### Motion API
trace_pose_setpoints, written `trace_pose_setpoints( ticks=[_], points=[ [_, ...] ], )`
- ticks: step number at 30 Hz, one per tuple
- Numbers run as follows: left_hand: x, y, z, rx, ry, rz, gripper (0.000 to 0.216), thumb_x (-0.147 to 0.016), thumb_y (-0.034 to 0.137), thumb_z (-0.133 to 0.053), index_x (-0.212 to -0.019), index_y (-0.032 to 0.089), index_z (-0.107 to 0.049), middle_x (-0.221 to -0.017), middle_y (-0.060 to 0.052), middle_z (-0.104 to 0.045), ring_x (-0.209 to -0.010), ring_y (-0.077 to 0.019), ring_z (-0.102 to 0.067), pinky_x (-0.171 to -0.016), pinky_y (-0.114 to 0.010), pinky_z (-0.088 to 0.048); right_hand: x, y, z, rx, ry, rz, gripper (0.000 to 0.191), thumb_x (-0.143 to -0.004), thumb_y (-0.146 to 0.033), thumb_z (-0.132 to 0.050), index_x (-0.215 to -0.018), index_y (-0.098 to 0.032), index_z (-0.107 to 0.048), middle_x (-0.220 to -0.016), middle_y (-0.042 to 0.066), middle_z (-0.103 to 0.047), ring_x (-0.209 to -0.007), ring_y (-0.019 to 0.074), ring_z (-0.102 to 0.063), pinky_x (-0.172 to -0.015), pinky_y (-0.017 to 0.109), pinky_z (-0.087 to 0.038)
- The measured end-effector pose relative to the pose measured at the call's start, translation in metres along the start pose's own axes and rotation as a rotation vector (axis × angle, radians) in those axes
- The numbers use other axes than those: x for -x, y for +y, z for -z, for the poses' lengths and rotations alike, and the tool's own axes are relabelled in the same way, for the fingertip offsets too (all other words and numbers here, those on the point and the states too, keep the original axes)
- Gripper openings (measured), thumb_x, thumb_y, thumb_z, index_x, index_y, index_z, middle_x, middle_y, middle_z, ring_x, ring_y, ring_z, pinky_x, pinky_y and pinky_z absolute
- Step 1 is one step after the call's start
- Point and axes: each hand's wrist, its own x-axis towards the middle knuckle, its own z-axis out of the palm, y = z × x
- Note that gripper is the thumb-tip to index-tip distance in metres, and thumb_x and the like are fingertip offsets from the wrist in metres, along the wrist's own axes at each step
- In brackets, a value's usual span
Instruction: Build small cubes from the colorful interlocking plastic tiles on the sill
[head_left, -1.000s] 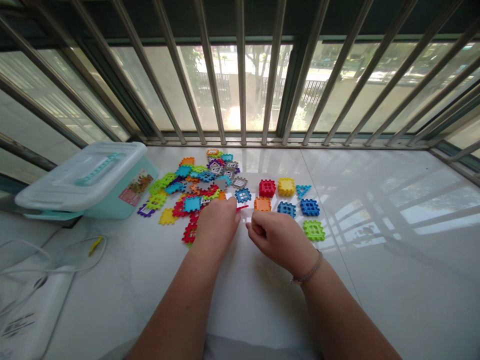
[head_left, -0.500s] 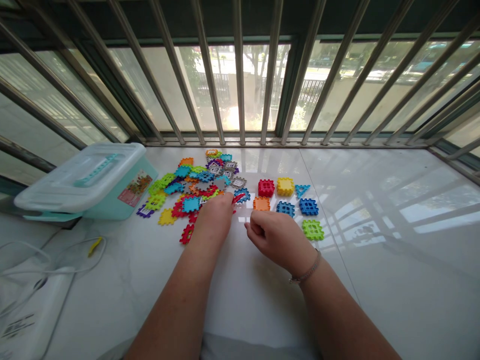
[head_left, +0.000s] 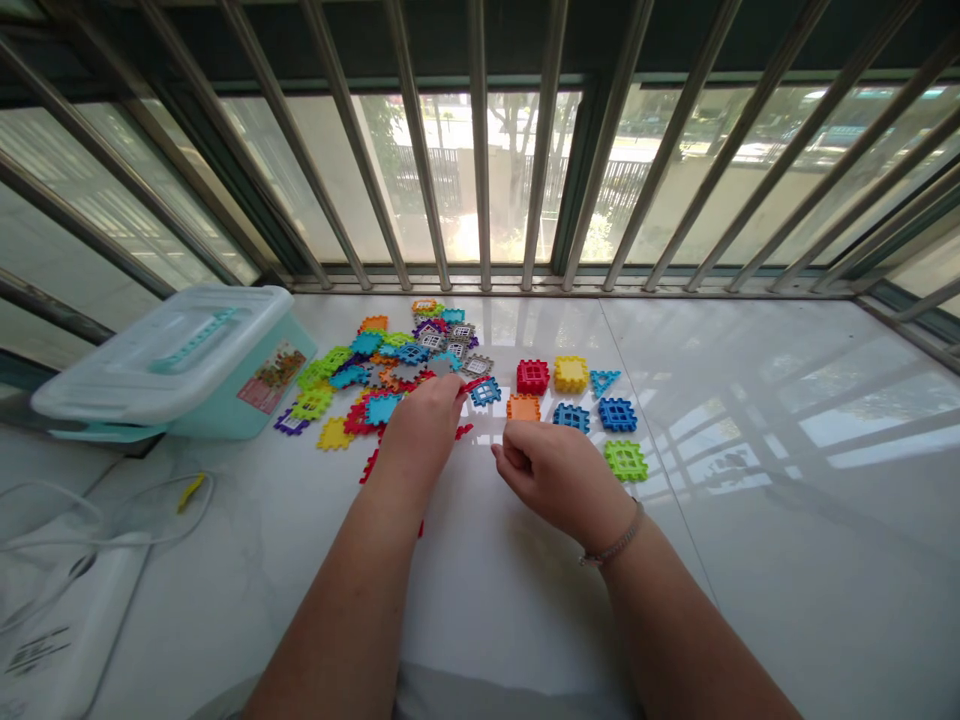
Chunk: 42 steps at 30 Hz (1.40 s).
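My left hand is closed on a red building-block panel, seen nearly edge-on at the fingertips. Close beside that panel a blue window panel lies on the white tiled surface. Another red piece shows below my left fingers, partly covered by the hand. My right hand, curled in a fist, rests just in front of an orange block panel; anything inside it is hidden. Behind it stand a red block and a yellow block.
A heap of mixed panels spreads to the left of centre. To its left stands a turquoise lidded box. Blue pieces and a green panel lie right. Metal bars close off the back; a cable lies left.
My left hand has shifted slightly left with the red panel, uncovering more of the blue window panel and the red piece below. My right hand has barely moved.
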Motion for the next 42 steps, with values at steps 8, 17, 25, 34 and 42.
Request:
trace_pose_setpoints(
  ticks=[8,17,25,34,42],
  points=[
    [0.004,0.014,0.016,-0.005,-0.061,0.012,0.021,-0.109,0.028,-0.054,-0.108,0.021,-0.073,-0.102,-0.011,-0.079,-0.094,-0.0274,-0.073,-0.077,-0.033,-0.046,-0.001,0.0,0.001,0.002,-0.003,-0.012,0.036,-0.099,-0.022,-0.062,-0.074,-0.024,-0.036,-0.065,-0.004,-0.045,-0.061,0.0138,-0.037,-0.062,0.031,-0.018],
    [0.01,0.021,0.023,-0.054,-0.138,0.075,0.017,-0.101,0.029,-0.058,-0.097,0.024,-0.073,-0.091,-0.009,-0.08,-0.085,-0.0295,-0.073,-0.068,-0.035,-0.039,0.0,0.0,0.002,0.004,-0.009,-0.009,0.035,-0.098,-0.022,-0.062,-0.073,-0.024,-0.038,-0.065,-0.004,-0.046,-0.061,0.0143,-0.039,-0.062,0.031,-0.019],
    [0.006,0.016,0.03,0.245,0.066,0.192,0.025,-0.098,0.04,-0.064,-0.081,0.022,-0.066,-0.088,-0.007,-0.073,-0.08,-0.0231,-0.066,-0.074,-0.033,-0.046,0.0,0.0,0.003,0.007,0.013,-0.002,0.035,-0.1,-0.022,-0.063,-0.073,-0.024,-0.04,-0.066,-0.004,-0.049,-0.06,0.0143,-0.039,-0.061,0.031,-0.021],
    [0.013,0.026,0.035,1.108,-0.246,0.209,0.04,-0.092,0.06,-0.078,-0.095,0.021,-0.069,-0.076,0.001,-0.064,-0.068,-0.0146,-0.059,-0.061,-0.025,-0.044,-0.001,0.002,0.005,-0.175,0.322,-0.201,0.034,-0.105,-0.042,-0.065,-0.13,-0.02,-0.058,-0.1,0.004,-0.073,-0.067,0.0146,-0.062,-0.065,0.028,-0.042],
    [0.013,0.03,0.032,1.174,-0.343,0.198,0.041,-0.093,0.057,-0.08,-0.11,0.021,-0.071,-0.098,-0.004,-0.076,-0.081,-0.0162,-0.068,-0.07,-0.027,-0.052,-0.003,0.002,0.009,-0.354,0.359,-0.2,0.018,-0.104,-0.04,-0.067,-0.097,-0.023,-0.069,-0.078,0.0,-0.071,-0.06,0.0139,-0.06,-0.061,0.028,-0.045]
  ],
)
